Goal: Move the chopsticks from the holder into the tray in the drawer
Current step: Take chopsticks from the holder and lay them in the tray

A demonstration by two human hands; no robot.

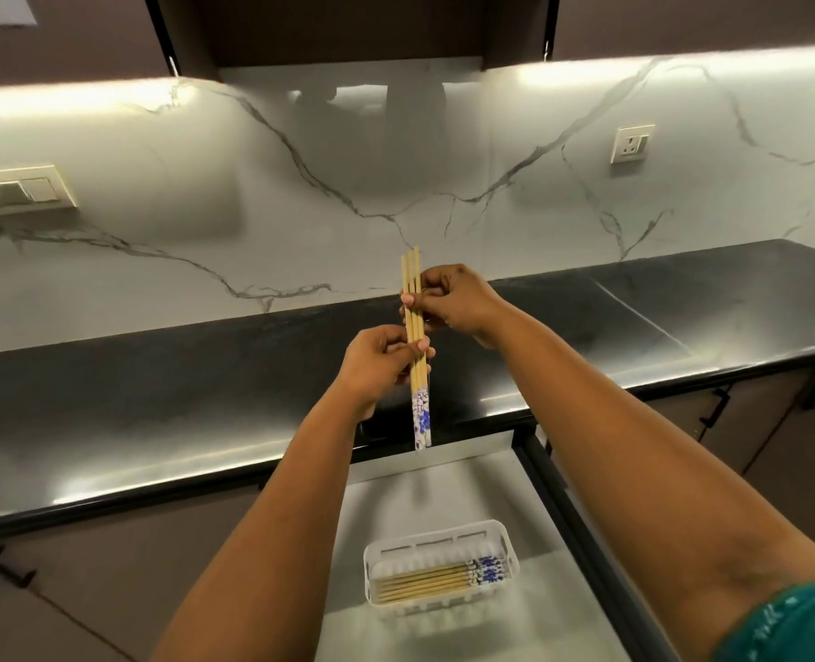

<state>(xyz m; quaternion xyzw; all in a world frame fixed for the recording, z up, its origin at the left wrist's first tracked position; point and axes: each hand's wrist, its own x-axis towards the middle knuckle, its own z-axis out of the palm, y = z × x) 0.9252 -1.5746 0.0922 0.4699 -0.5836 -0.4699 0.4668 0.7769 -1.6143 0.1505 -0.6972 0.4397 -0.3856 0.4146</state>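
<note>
A small bundle of bamboo chopsticks with blue-and-white patterned ends is held upright above the black counter, patterned ends down. My left hand grips the bundle near its middle. Higher up, my right hand pinches it near the plain tips. Below, in the open drawer, a white plastic tray holds several more chopsticks lying flat, patterned ends to the right. No chopstick holder is in view.
The black counter runs across the view under a white marble backsplash with a socket at right and a switch panel at left. Cabinet doors with black handles flank the drawer.
</note>
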